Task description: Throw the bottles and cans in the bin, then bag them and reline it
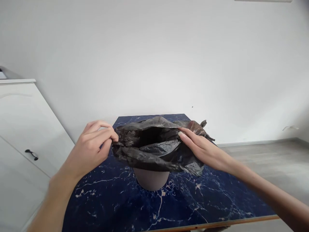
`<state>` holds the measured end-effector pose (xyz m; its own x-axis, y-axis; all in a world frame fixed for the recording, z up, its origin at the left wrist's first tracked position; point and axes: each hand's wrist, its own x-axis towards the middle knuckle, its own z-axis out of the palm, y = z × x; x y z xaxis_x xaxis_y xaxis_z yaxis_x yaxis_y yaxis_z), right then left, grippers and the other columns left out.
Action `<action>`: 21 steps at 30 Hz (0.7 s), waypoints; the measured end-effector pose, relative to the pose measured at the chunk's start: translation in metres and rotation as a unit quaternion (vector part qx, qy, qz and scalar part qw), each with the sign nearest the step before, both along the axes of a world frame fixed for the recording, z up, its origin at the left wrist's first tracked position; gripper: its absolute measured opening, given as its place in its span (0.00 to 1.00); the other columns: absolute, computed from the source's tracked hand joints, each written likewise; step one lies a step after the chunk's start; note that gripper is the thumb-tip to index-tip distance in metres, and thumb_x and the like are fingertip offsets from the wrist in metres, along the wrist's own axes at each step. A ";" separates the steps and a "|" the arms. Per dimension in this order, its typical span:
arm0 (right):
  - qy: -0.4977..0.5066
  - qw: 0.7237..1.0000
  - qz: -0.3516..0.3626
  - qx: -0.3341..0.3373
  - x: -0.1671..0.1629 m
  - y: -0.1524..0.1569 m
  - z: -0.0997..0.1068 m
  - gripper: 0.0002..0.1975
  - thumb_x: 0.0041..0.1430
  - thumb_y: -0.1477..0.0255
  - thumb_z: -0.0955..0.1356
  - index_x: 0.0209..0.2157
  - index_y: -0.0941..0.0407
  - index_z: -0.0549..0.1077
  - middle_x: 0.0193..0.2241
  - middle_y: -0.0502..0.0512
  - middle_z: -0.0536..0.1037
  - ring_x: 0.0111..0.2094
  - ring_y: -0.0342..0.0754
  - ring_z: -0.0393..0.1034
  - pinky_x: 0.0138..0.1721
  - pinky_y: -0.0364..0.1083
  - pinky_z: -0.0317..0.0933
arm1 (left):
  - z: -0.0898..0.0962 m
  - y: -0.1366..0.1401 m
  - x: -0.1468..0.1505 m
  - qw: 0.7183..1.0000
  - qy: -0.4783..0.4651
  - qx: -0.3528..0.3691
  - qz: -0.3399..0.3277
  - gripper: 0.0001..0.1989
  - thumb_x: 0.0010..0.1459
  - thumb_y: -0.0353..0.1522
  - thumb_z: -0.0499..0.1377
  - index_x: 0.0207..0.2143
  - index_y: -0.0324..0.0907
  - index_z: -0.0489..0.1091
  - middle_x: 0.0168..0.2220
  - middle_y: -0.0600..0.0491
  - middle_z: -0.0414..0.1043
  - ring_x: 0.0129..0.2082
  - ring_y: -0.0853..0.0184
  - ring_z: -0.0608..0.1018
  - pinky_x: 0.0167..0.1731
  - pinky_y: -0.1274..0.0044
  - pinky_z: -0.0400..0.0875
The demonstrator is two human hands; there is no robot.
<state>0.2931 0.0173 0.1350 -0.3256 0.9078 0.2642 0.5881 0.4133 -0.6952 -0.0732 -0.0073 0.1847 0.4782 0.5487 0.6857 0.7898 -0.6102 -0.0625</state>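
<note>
A black plastic bin bag (pixel 152 161) is draped over the top of a light grey bin (pixel 152 179), its mouth spread wide and dark inside. The bin stands upright on a blue marbled table; only its lower front shows below the bag. At the left end of the bag's mouth, my left hand (pixel 95 141) pinches the plastic edge between thumb and fingers. On the other side, my right hand (pixel 196 145) grips the bag's rim, with the fingertips over the opening and the rest hidden. Crumpled plastic sticks out past my right hand.
The blue table (pixel 116 199) with white veins has a wooden front edge. A white cabinet (pixel 21 119) with a black handle (pixel 31 155) stands at the left. Behind the table rises a white wall (pixel 154 58); grey flooring (pixel 263 161) lies to the right.
</note>
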 end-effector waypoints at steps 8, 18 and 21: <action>0.166 0.978 -0.024 -0.125 -0.002 0.012 -0.019 0.43 0.64 0.33 0.59 0.66 0.47 0.74 0.70 0.57 0.70 0.74 0.67 0.55 0.72 0.67 0.53 | -0.015 0.014 -0.007 0.960 -0.125 -0.212 0.137 0.16 0.70 0.46 0.52 0.49 0.51 0.75 0.54 0.48 0.80 0.49 0.52 0.83 0.38 0.67 0.78; 0.202 0.978 -0.016 -0.040 -0.005 0.052 -0.005 0.21 0.64 0.51 0.72 0.49 0.50 0.77 0.53 0.60 0.82 0.57 0.58 0.75 0.61 0.58 0.67 | 0.000 0.052 0.015 0.918 -0.252 -0.295 0.077 0.26 0.56 0.59 0.67 0.39 0.47 0.79 0.45 0.48 0.84 0.47 0.52 0.83 0.49 0.64 0.77; 0.190 0.980 -0.002 -0.061 -0.007 0.066 -0.006 0.20 0.64 0.49 0.72 0.41 0.53 0.80 0.43 0.59 0.84 0.47 0.56 0.79 0.51 0.56 0.71 | -0.006 0.066 0.014 0.902 -0.323 -0.277 0.067 0.27 0.56 0.59 0.67 0.37 0.44 0.78 0.43 0.46 0.85 0.45 0.53 0.84 0.46 0.67 0.77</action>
